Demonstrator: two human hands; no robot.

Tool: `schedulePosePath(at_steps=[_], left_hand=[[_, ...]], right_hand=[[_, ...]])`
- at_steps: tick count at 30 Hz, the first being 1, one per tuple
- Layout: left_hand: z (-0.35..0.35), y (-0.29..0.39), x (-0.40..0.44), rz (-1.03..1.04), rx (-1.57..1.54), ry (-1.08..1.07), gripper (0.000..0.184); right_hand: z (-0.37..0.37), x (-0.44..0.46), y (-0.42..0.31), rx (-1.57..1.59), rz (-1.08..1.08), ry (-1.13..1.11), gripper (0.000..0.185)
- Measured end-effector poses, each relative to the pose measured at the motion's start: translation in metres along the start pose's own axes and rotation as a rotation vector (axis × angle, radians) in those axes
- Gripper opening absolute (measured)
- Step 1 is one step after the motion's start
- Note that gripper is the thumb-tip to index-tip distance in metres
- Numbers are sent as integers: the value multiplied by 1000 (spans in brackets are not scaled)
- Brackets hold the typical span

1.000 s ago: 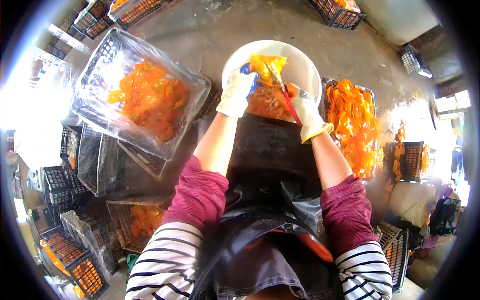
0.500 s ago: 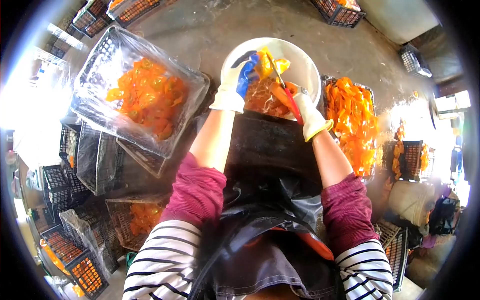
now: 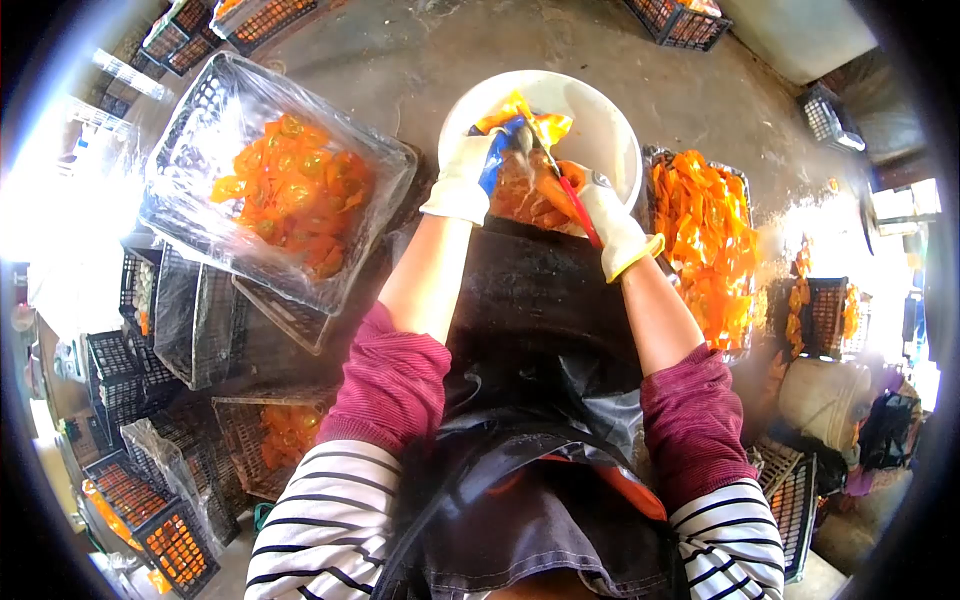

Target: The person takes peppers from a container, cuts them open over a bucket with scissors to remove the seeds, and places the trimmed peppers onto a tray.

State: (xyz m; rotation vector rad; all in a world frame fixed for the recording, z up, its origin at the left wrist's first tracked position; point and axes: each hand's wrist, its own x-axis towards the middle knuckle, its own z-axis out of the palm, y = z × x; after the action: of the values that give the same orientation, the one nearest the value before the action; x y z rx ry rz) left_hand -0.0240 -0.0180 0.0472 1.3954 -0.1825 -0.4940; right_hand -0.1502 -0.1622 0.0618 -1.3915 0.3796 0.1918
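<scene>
Over a white tub (image 3: 622, 150), both hands work close together in gloves. My left hand (image 3: 470, 180), in a white and blue glove, is closed around a glossy orange-yellow pepper-like piece (image 3: 548, 127). My right hand (image 3: 610, 215) wears a white glove with a yellow cuff and grips red-handled scissors (image 3: 578, 208). The metal blades reach up against the orange piece; how far apart they are is hard to tell. Orange-brown contents (image 3: 530, 205) lie in the tub below, partly hidden by my hands.
Left of the tub stands a plastic-lined crate (image 3: 385, 200) with orange pieces inside. To the right, a crate of long orange pieces (image 3: 703, 245) is piled full. Stacked black crates (image 3: 190, 330) stand at the left, and a black apron (image 3: 545, 300) covers my lap.
My left hand has turned slightly and shifted down a little with the orange piece. The scissors blades now lie across the piece at a slightly different angle.
</scene>
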Motion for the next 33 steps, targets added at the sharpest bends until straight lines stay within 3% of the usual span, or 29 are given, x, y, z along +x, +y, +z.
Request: schedulePosePath(at_steps=[4, 7, 10, 12, 19, 21, 25, 26, 29, 33], left_hand=[[-15, -42, 27, 117, 174, 103, 30], [9, 15, -17, 128, 306, 129, 31], [4, 3, -8, -73, 42, 38, 31], [11, 14, -16, -124, 25, 53, 32], [9, -4, -4, -220, -139, -6, 38], [11, 9, -15, -74, -63, -110, 36], [10, -5, -7, -116, -325, -165, 45], [7, -12, 0, -60, -293, -168, 52], [-3, -20, 7, -115, -229, -180, 50], [-4, -24, 5, -104, -306, -103, 38]], right_hand=[[-14, 19, 26, -27, -23, -46, 44], [-11, 13, 18, -181, -88, 37, 42], [9, -21, -26, -199, -30, 144, 28], [12, -25, -32, -217, 17, 121, 28], [-33, 49, 60, 65, -137, -2, 39], [-38, 59, 64, 62, -144, -14, 37], [-27, 40, 42, -56, -139, 107, 34], [-24, 36, 39, 217, -171, 141, 30], [-22, 9, 12, 262, -42, 187, 29], [-16, -15, -21, 207, -303, 206, 38]])
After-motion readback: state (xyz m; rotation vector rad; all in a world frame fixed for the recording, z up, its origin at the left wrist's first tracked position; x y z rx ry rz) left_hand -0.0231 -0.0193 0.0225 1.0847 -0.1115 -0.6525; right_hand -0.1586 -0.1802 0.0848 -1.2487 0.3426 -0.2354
